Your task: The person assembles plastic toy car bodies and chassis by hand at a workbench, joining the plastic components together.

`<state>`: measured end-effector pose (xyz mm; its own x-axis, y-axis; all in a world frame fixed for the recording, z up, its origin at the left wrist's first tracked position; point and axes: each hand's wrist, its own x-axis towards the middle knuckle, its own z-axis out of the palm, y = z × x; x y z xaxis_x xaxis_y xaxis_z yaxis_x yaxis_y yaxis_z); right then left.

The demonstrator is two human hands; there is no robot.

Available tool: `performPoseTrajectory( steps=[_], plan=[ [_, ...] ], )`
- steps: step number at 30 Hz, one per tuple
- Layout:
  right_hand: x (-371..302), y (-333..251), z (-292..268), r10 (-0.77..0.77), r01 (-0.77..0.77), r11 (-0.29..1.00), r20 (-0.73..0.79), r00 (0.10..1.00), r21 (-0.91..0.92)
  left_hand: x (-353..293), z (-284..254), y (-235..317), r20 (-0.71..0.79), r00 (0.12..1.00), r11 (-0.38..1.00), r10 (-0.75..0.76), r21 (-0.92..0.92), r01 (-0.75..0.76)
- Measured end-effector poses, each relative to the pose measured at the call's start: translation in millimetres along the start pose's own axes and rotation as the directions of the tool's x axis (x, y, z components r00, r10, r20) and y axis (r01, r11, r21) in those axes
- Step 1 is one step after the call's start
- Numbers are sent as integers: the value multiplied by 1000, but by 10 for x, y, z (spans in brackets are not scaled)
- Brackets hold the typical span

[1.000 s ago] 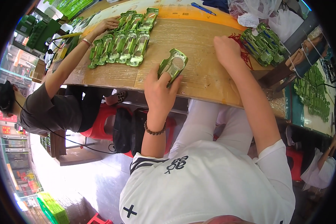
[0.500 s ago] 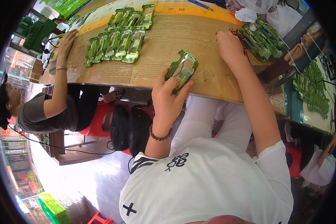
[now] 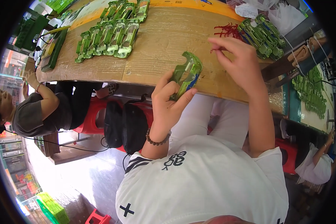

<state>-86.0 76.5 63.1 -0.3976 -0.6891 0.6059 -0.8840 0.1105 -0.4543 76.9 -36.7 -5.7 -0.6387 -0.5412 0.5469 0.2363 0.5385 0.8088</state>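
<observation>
My left hand (image 3: 164,95) grips a clear green plastic frame (image 3: 190,66) with a blue strip along one side, tilted above the table's near edge. To its right, my right hand (image 3: 237,59) is raised over the cardboard-covered table, thumb and forefinger pinched together. A small red piece (image 3: 212,50) shows at those fingertips, too small to make out fully. Just beyond the right hand lies a loose pile of thin red pieces (image 3: 227,30). Beside that pile, several similar green frames (image 3: 263,37) are stacked close together.
Rows of green frames (image 3: 108,39) stand at the far left of the table (image 3: 153,48). Plastic bags (image 3: 285,16) lie at the far right, near a dark post with clamps (image 3: 300,56). A co-worker (image 3: 33,112) sits at left, by a green tool (image 3: 54,50).
My right hand has drawn back from the red pile toward the held frame, uncovering the pile. My left hand has tilted the frame slightly. The co-worker's arm has pulled back off the table.
</observation>
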Motion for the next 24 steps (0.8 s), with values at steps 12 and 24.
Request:
performPoseTrajectory(
  steps=[12,24],
  plan=[
    [-327,-274,-161,-226,230,955,-41,973,186,-106,77,221,419,880,718,-226,-539,441],
    [-754,-238,115,7,128,934,-376,927,333,-174,273,292,405,890,750,-211,-517,413]
  ],
)
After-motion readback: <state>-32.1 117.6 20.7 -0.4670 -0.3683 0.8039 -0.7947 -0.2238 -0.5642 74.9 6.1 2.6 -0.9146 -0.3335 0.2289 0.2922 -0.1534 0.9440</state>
